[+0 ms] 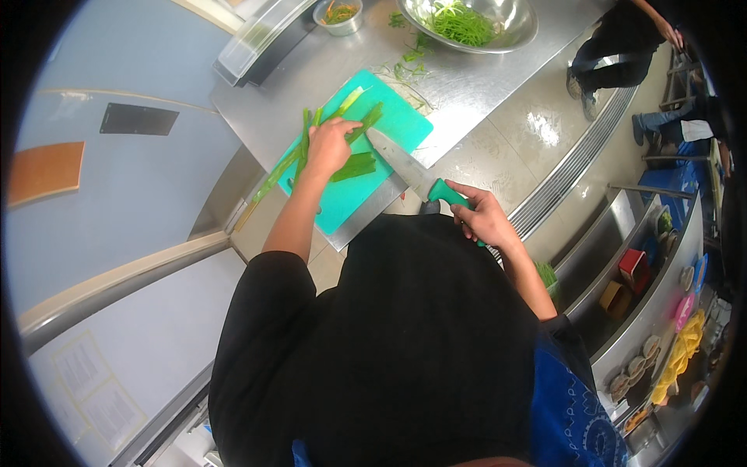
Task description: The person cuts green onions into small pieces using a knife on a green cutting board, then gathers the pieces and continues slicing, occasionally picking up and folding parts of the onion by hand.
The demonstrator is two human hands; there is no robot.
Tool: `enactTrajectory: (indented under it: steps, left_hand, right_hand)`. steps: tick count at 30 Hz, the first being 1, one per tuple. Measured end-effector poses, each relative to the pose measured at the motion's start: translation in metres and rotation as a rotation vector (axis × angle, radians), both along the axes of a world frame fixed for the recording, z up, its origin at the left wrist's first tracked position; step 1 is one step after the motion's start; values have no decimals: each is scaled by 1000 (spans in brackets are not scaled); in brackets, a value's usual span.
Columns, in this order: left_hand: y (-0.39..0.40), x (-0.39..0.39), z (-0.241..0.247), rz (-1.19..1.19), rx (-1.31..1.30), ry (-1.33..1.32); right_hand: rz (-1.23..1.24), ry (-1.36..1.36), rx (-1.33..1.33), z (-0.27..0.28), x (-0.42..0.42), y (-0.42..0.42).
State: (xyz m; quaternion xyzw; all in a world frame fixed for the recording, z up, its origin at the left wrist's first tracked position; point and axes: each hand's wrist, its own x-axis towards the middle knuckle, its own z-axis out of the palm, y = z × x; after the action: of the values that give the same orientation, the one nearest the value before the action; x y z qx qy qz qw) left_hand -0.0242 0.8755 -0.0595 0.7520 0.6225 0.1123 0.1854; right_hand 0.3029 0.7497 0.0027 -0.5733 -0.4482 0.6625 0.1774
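Note:
My left hand (330,145) grips long green onion stalks (304,140) lying across a turquoise cutting board (405,117). Some stalk ends reach past the board's left edge. The thumb and forefinger rest by a leafy green piece (372,119). In my right hand (485,217) is a chef's knife (402,163), held by its green handle. Its blade slants over the board's right edge, and the tip is close to the greens by my left fingers. A flat, wide green leaf piece (355,167) lies on the board, nearer my body.
The board sits on a steel table (461,117). Beyond it are a steel bowl (525,29) of sliced greens, a clear tub (344,28) of shreds and scattered trimmings (411,61). A co-worker (618,52) stands right of the table, past a floor drain grate (572,152).

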Motion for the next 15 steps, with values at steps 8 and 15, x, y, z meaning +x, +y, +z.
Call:
enactTrajectory:
  steps: [8,15]
  left_hand:
    - [14,-6,2,-78,-7,114]
    - [23,-12,4,-115,-71,86]
  right_hand:
    - [62,2,19,4,-6,-3]
    - [130,22,3,-15,-16,-4]
